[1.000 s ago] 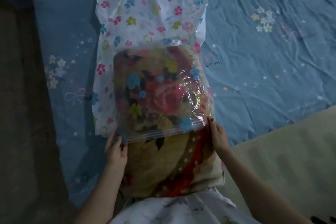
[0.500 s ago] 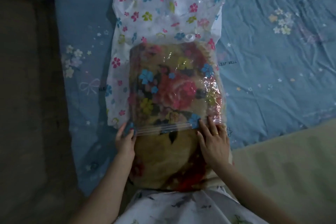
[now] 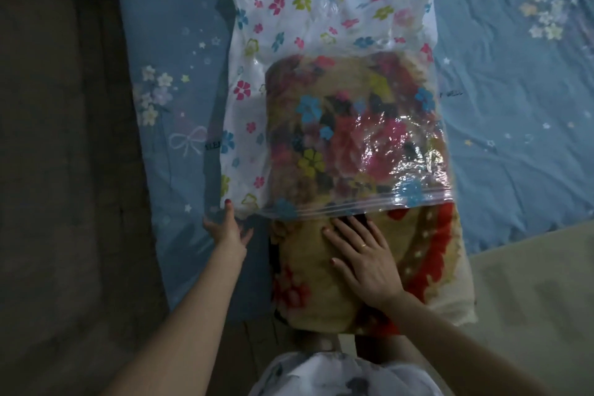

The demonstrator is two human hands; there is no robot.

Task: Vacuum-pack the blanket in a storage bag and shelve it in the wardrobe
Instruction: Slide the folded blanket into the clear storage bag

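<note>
A folded yellow blanket (image 3: 414, 254) with red flowers lies half inside a clear storage bag (image 3: 324, 19) printed with small coloured flowers. The bag's zip mouth runs across the blanket's middle; the near half sticks out toward me. My right hand (image 3: 363, 257) rests flat on the exposed blanket, fingers spread and pointing at the mouth. My left hand (image 3: 226, 228) is at the bag's near left corner, a fingertip on the edge of the mouth; whether it pinches the plastic I cannot tell. The far part of the bag lies flat, with nothing in it.
Everything lies on a bed with a blue sheet (image 3: 514, 106) printed with stars and pale flowers. A dark floor (image 3: 54, 202) runs along the left of the bed. A pale beige surface (image 3: 530, 299) shows at the lower right. My patterned garment (image 3: 337, 376) fills the bottom edge.
My right hand has left the bag's right edge and slid left onto the middle of the exposed blanket, lying flat. My left hand has shifted outward to the bag's left corner.
</note>
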